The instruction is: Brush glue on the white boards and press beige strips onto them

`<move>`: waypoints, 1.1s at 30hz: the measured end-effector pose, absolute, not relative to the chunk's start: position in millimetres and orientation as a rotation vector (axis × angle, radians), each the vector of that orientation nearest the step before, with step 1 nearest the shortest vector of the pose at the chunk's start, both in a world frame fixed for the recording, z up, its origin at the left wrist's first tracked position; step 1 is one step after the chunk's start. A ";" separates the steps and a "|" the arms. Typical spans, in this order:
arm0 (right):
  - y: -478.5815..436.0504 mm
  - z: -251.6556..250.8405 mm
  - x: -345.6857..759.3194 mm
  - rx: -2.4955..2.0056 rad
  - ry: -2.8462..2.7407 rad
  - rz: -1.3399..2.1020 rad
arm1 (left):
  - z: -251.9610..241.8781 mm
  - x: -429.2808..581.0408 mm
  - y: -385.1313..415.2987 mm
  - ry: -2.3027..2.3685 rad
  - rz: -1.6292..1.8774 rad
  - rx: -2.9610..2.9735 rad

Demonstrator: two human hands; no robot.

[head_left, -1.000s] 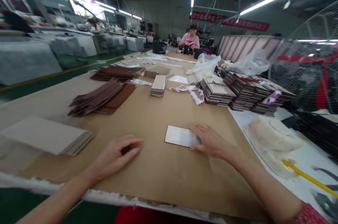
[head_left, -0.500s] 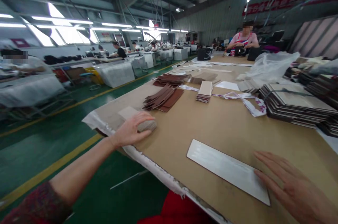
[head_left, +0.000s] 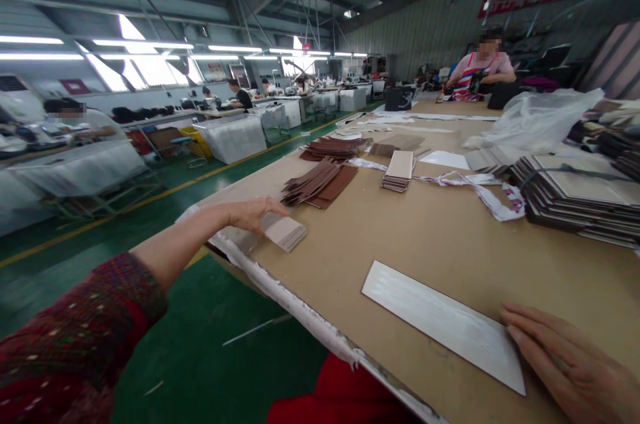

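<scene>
Head view: the left hand (head_left: 255,214) lies over a stack of beige cards (head_left: 284,232) at the left edge of the tabletop (head_left: 400,237); whether it pinches one I cannot tell. The right hand (head_left: 570,364) lies flat and wide, fingertips touching the near end of a white card (head_left: 440,321). Both look thin, light and stiff, probably easiest lifted by a corner.

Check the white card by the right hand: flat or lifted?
Flat. The white card lies full length on the table, with no edge raised. The right hand rests open at its end, fingers spread.
</scene>
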State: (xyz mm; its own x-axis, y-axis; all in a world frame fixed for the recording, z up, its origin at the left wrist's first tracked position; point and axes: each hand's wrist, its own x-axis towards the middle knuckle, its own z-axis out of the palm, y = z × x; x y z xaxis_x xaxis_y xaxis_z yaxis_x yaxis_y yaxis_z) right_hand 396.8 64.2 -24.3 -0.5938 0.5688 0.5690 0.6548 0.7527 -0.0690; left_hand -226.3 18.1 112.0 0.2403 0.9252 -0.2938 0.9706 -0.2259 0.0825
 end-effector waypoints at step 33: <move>6.5 65.2 303.5 -0.844 -2.570 0.046 | 106.1 61.1 7.4 1.203 0.391 2.805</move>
State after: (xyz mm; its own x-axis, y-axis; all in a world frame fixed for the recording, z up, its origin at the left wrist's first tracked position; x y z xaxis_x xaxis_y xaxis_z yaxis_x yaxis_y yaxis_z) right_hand 303.5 6.5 65.2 -0.7210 0.5722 0.3909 0.5579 0.8139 -0.1623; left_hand 61.1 7.4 106.1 0.6624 0.7201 0.2065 0.7038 -0.6926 0.1577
